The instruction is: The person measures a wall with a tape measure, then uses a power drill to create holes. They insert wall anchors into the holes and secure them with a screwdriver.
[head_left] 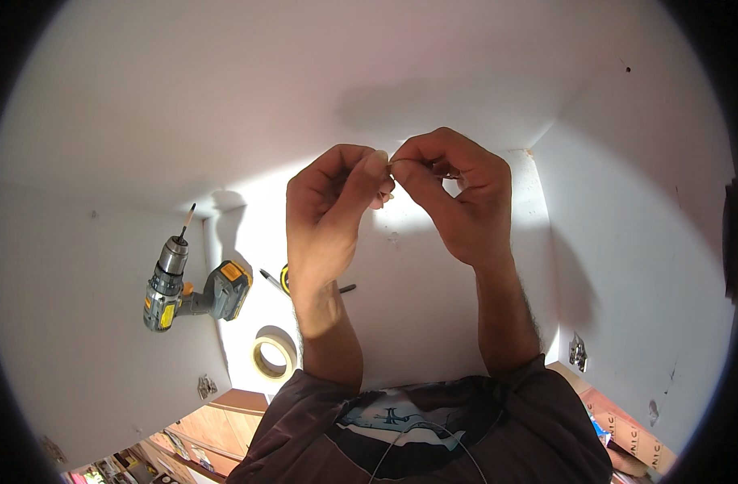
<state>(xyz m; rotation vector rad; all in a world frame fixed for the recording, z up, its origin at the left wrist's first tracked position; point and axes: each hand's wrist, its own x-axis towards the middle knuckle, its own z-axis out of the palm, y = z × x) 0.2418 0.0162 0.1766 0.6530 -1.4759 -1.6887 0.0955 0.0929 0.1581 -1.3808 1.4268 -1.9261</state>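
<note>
Fingers: thumb and index fingertip are pressed together on each of our hands, and the two pinches nearly meet; we read the clock from that spot.
White panels: one wall rises at nine o'clock, another at three, and a broad panel spans twelve; their edges close us in on those three sides.
Open room: bare white surface lies toward six, between our forearms, and a gap parts our right knuckles from the three o'clock wall.
Sleeves and shirt: our dark shirt fills six o'clock.
Left hand: it comes up from seven, thumb uppermost, its other fingers curled beneath.
Right hand: it comes up from five, index finger bent over the thumb, the rest folded loosely.
Drill: at eight o'clock, well apart from our hands, its bit pointing toward twelve.
Tape roll: at seven, just beside our left forearm.
Hinges: one between four and five, another at seven.
Yellow-and-black item: partly hidden by our left wrist, with a pen beside it.
Thin piece: between our fingertips, touching both pinches, too small for us to identify.
</note>
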